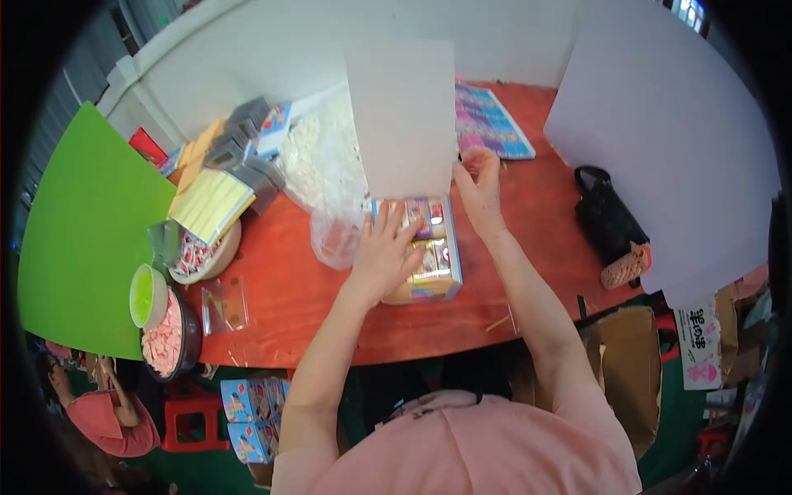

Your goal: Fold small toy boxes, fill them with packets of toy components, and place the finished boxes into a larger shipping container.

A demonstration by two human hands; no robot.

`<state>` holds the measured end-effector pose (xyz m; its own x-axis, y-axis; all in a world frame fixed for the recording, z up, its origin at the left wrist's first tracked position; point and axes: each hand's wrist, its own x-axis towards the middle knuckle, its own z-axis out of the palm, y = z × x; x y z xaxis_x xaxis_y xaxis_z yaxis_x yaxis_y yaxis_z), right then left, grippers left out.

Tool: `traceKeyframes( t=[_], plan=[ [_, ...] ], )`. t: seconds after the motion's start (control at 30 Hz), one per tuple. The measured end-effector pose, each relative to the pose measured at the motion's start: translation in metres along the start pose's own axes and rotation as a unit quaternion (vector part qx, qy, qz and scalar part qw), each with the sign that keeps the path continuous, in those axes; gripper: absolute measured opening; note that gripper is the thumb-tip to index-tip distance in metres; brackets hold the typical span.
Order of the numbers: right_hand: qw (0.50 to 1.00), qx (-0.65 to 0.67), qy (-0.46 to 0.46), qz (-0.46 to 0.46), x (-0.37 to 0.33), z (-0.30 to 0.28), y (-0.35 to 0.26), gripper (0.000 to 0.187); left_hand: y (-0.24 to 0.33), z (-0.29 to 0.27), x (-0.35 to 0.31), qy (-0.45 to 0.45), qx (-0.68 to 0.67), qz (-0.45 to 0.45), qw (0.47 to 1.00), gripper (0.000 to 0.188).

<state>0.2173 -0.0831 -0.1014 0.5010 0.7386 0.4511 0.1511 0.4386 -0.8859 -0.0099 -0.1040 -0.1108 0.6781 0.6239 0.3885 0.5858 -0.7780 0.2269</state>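
A small box (pixel 454 276) packed with wrapped items in colourful film stands on the table before me. Its tall pale lid (pixel 402 115) is raised upright at the back. My left hand (pixel 381 257) lies on the packed items with its fingers spread, palm down. Beside the lid's right edge, my right hand (pixel 480 186) has its fingertips drawn together in a pinch. A tiny dark bit shows by those fingertips, too small to name. Left of the box, a clear plastic bag (pixel 337 235) lies next to a heap of white pieces (pixel 304 161).
Bowls (pixel 233 247) of small packets and pink pieces stand at the table's left, near grey boxes (pixel 247 124) and a green board (pixel 82 239). Right are a black bag (pixel 609 213) and a pale panel (pixel 668 140). A cardboard box (pixel 631 371) sits below the table edge; a person (pixel 115 417) is at lower left.
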Motion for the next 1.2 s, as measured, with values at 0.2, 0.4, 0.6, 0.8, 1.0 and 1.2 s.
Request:
traceKeyframes(
  t=[0.2, 0.4, 0.6, 0.8, 1.0, 1.2],
  plan=[
    [0.987, 0.056, -0.145, -0.032, 0.060, 0.022, -0.069, 0.056, -0.023, 0.005, 0.003, 0.158, -0.273, -0.113, 0.942, 0.041],
    [0.970, 0.115, -0.211, 0.035, 0.067, 0.020, -0.083, 0.042, -0.028, -0.072, 0.104, 0.285, -0.513, -0.159, 0.794, 0.068],
    [0.967, 0.152, -0.197, 0.055, 0.060, 0.006, -0.067, 0.027, -0.048, -0.081, 0.101, 0.178, -0.605, -0.104, 0.769, 0.046],
    [0.947, 0.096, -0.295, -0.078, 0.025, -0.023, -0.067, 0.025, -0.033, -0.079, 0.052, 0.217, -0.505, 0.021, 0.835, 0.025],
    [0.922, 0.065, -0.379, 0.034, -0.015, -0.055, -0.087, 0.056, -0.013, -0.068, 0.015, 0.253, -0.285, 0.091, 0.920, 0.035],
    [0.982, -0.020, -0.187, 0.017, -0.073, -0.028, -0.071, 0.090, -0.007, -0.053, -0.010, 0.276, -0.136, 0.065, 0.949, 0.047]
  ],
)
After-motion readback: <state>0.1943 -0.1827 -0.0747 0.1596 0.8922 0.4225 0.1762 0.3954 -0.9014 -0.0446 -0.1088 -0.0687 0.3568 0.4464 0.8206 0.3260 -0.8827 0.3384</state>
